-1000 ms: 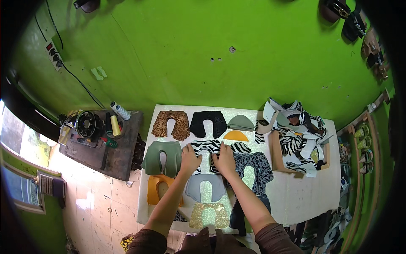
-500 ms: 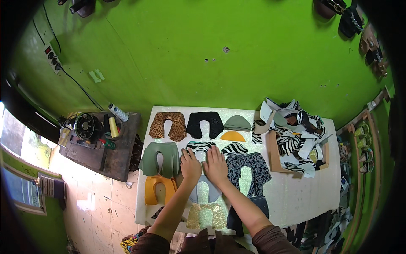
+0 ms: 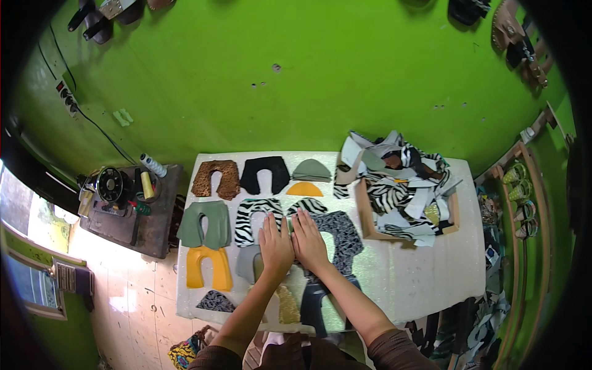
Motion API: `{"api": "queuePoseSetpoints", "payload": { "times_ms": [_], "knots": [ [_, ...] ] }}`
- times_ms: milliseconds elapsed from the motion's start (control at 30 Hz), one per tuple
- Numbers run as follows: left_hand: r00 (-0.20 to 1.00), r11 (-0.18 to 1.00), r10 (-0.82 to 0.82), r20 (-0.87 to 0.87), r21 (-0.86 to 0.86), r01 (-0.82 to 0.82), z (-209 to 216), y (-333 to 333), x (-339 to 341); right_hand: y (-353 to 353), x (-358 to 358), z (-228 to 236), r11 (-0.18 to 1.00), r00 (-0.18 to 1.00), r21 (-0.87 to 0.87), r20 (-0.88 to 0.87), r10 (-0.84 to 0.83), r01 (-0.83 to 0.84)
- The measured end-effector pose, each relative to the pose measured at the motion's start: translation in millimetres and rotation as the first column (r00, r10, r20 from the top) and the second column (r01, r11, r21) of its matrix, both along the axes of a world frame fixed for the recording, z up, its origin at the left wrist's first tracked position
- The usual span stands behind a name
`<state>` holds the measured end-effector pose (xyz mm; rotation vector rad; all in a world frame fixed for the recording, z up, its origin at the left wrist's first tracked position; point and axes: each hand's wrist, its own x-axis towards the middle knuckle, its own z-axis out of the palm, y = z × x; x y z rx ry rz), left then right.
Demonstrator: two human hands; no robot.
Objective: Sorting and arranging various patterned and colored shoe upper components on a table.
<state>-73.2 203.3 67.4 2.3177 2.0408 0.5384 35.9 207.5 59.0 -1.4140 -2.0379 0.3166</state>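
Laid out left of box (image 3: 362, 213): zebra cutout (image 3: 244, 223), yellow cutout (image 3: 195, 271) | apparently unsorted, heaped in box: scraps (image 3: 392, 197) | grip of left hand (image 3: 277, 248), right hand (image 3: 310, 244): flat, pinching nothing

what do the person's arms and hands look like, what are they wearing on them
The sleeves are plain dark brown and end around the elbows, leaving the forearms bare. The left hand and right hand are ungloved, with nothing visible around either wrist.

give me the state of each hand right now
Left hand: open and flat, nothing visibly held.
Right hand: open and flat, nothing visibly held.
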Motion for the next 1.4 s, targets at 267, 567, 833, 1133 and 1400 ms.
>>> {"api": "queuePoseSetpoints", "payload": {
  "times_ms": [267, 567, 833, 1133, 1400],
  "knots": [
    [0.973, 0.983, -0.177, 0.149, 0.075, 0.167, 42.2, -21.6, 110.9, -34.6, 106.7, 44.5, 0.984, 0.979, 0.072, -0.14, -0.151, 0.163],
    [0.946, 0.962, -0.244, 0.215, 0.18, 0.207, 53.2, -27.2, 202.6, -46.9, 196.4, 68.7, 0.99, 0.98, 0.008, -0.141, -0.14, 0.143],
    [0.925, 0.961, -0.266, 0.273, 0.145, 0.233, 62.1, -6.9, 225.6, -25.6, 247.8, 76.5, 0.945, 0.884, -0.323, -0.43, -0.185, 0.041],
    [0.954, 0.977, -0.185, 0.238, -0.057, 0.204, 40.0, 32.3, 234.1, 26.2, 301.5, 53.9, 0.431, 0.137, -0.56, -0.707, -0.694, -0.708],
    [0.966, 0.966, -0.257, -0.018, -0.003, 0.257, 21.5, 48.3, 245.7, 39.2, 279.3, 18.7, 0.523, 0.032, -0.685, -0.621, -0.783, -0.508]
  ]
}}
